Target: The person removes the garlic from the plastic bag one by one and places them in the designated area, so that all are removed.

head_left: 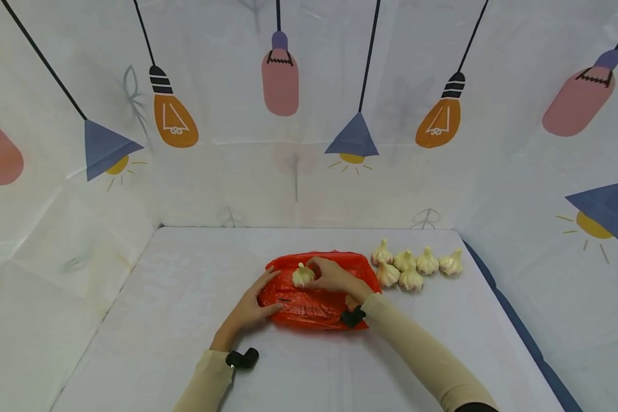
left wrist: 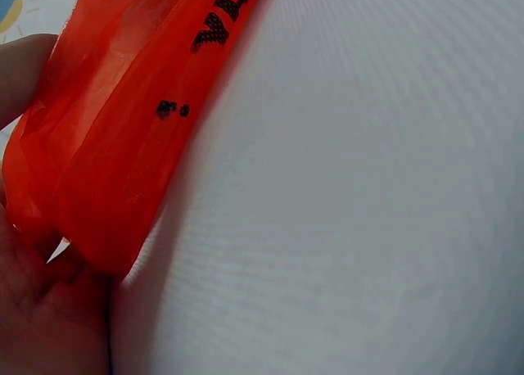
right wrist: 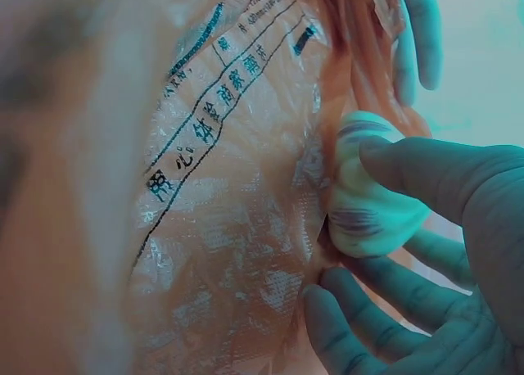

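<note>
Now the right hand (head_left: 335, 277) grips a garlic bulb (head_left: 302, 276), its fingers curled round it, and holds it over the red plastic bag (head_left: 316, 306). In the right wrist view the thumb and fingers (right wrist: 409, 166) wrap the bulb (right wrist: 364, 199), which touches the crinkled bag (right wrist: 229, 228) with its lines of printed text. That view has a strong colour cast, so the bag looks pale orange and the hand bluish.

The left hand (head_left: 252, 306) lies on the bag's left edge, fingers mostly straight and spread, pressing the plastic to the table (head_left: 185, 320). In the left wrist view the bag's (left wrist: 115, 146) edge runs against the palm (left wrist: 41, 309), with the thumb beside it; whether a fold is pinched I cannot tell.

The bag lies flat near the middle of the white table, a little toward the far side. Just right of it, six more bulbs (head_left: 412, 266) sit in a loose cluster, most touching one another. A small black wrist camera (head_left: 242, 359) shows at the left sleeve. A backdrop (head_left: 309, 114) printed with hanging lamps rises behind the table.
</note>
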Demonstrator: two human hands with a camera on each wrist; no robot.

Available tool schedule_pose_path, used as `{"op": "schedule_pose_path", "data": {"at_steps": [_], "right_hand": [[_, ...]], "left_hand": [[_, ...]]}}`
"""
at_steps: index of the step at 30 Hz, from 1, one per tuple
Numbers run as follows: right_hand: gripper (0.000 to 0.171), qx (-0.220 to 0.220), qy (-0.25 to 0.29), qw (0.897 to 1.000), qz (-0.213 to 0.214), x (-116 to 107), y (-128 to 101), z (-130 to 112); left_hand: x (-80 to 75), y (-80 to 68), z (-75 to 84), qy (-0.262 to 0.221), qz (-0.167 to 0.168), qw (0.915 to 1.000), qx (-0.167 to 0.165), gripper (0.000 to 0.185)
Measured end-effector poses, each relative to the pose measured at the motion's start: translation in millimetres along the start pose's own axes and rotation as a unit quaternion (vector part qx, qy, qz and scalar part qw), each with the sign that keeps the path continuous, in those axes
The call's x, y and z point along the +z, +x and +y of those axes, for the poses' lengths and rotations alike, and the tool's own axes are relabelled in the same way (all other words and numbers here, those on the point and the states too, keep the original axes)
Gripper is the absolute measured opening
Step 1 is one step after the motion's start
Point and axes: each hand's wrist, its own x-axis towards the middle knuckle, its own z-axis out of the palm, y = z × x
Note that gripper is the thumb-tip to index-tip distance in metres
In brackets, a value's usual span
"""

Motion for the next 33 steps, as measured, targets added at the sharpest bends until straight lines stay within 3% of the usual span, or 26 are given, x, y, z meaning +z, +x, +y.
{"op": "schedule_pose_path", "data": {"at_steps": [8, 19, 33], "right_hand": [[0.052, 0.001, 0.010, 1.000, 0.008, 0, -1, 3], [0.052, 0.043, 0.036, 0.998, 0.014, -4, -6, 3], [0.043, 0.037, 0.036, 0.999, 0.016, -18, -18, 5]], "left_hand": [[0.0, 0.3, 1.0, -0.001, -0.002, 1.0000, -0.001, 0.080], [0.7, 0.1, 0.4, -0.004, 0.004, 0.9999, -0.010, 0.082], [1.7, 0.3, 1.9, -0.004, 0.001, 0.9998, -0.019, 0.082]]}}
